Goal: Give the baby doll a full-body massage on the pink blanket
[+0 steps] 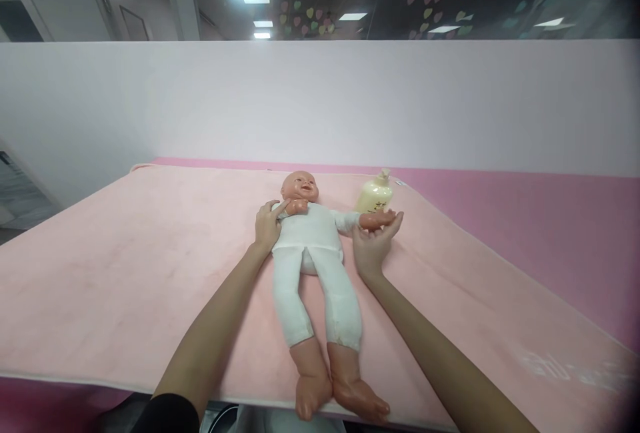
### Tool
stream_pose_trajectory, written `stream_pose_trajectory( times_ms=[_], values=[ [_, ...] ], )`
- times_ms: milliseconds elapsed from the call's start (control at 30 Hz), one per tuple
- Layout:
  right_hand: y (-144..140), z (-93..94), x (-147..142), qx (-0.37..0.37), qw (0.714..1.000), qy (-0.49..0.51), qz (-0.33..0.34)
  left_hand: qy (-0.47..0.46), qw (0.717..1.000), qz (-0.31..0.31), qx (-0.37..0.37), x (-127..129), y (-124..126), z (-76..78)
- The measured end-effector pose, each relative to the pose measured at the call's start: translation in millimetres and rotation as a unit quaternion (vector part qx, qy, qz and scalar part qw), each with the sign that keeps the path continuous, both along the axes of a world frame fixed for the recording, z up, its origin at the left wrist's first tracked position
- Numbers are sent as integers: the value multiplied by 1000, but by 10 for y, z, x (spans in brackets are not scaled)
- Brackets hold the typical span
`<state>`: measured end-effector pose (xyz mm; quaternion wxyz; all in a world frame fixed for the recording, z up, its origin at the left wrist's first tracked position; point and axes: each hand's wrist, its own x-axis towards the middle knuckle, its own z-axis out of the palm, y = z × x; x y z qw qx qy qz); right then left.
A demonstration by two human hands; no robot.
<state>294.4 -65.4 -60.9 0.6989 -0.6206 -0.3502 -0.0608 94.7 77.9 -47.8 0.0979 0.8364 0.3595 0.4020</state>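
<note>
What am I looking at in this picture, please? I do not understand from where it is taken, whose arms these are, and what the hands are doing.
The picture comes from one camera worn on a person's head, looking forward and down, so the two bare arms entering from below belong to that person. No machine is present. A baby doll in white clothes lies on its back on a pink blanket that covers a table. The left hand rests against the doll's shoulder, beside the doll arm that is bent across the chest. The right hand, palm up, supports the doll's other arm, which is stretched out sideways. Just behind that arm stands a pale yellow pump bottle. A low white partition wall runs behind the table.
</note>
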Motion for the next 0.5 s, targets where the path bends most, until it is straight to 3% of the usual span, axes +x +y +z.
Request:
stream_pose_trajectory(
  times_ms=[133,267,500],
  values=[
    [52,39,-95,-81,992,-65,68,8,1000,-2,7,-2,0,2],
    [164,7,-91,-146,957,-207,141,8,1000,-8,9,-6,17,-14],
    [334,-161,81,-203,934,-265,131,-8,1000,-19,13,-7,26,-24]
  ],
)
